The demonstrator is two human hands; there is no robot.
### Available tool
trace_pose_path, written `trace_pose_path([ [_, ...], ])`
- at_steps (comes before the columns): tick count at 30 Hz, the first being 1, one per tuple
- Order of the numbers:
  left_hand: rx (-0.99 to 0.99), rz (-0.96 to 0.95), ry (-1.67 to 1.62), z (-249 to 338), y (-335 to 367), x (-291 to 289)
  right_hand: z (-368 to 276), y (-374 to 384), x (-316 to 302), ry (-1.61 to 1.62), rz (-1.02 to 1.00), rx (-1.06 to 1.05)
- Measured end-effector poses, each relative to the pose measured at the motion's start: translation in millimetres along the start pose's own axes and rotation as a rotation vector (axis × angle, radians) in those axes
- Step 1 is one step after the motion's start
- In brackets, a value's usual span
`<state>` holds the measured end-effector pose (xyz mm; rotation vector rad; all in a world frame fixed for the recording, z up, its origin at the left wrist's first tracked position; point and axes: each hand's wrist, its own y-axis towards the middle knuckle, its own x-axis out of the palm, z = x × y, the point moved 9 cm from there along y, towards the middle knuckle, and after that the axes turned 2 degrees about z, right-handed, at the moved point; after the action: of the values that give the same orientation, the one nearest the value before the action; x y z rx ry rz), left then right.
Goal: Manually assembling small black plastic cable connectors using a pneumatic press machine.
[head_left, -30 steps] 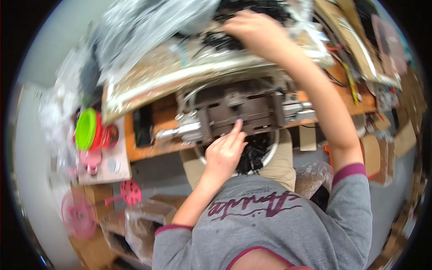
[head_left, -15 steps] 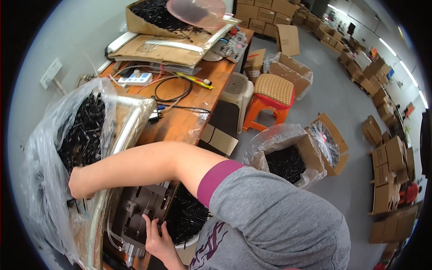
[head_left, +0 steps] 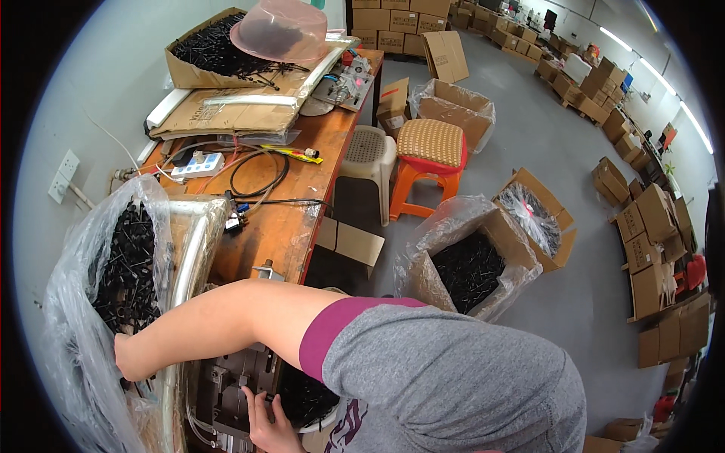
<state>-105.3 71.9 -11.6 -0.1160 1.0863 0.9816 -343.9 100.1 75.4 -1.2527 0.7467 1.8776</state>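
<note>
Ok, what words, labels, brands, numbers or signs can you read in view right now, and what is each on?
No text is clear enough to quote.
Grey T-shirt: purple lettering, mostly out of sight.
Flattened cardboard on the workbench: dark print, too blurred.
Stacked cartons at the top: print too small.
Cartons at right: marks too small.

A pale wall [head_left: 98,113] with a white socket plate [head_left: 63,177] rises on the left behind a worn orange-brown wooden table [head_left: 257,234]. Beside the table, 2 plastic stools stand on the smooth grey floor [head_left: 521,136]: a whitish stool [head_left: 366,162] and an orange stool [head_left: 430,155] with a patterned seat. Stacked cartons [head_left: 400,20] line the far side, and bright tube lights [head_left: 695,127] run along the upper right.
</note>
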Motion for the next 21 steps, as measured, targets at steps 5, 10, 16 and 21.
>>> trace_pose_path([
  [5,0.125,-0.121,-0.183,22,-9,-3,11,-6,5,0.065,0.111,0.043],
  [10,0.103,-0.293,-0.177,44,-24,5,18,-8,-12,0.151,0.177,0.082],
  [16,0.052,-0.343,-0.244,41,-24,23,70,-127,-90,0.459,0.445,0.173],
  [21,0.197,-0.110,-0.265,42,-4,-8,112,-264,-161,0.538,1.147,0.286],
])
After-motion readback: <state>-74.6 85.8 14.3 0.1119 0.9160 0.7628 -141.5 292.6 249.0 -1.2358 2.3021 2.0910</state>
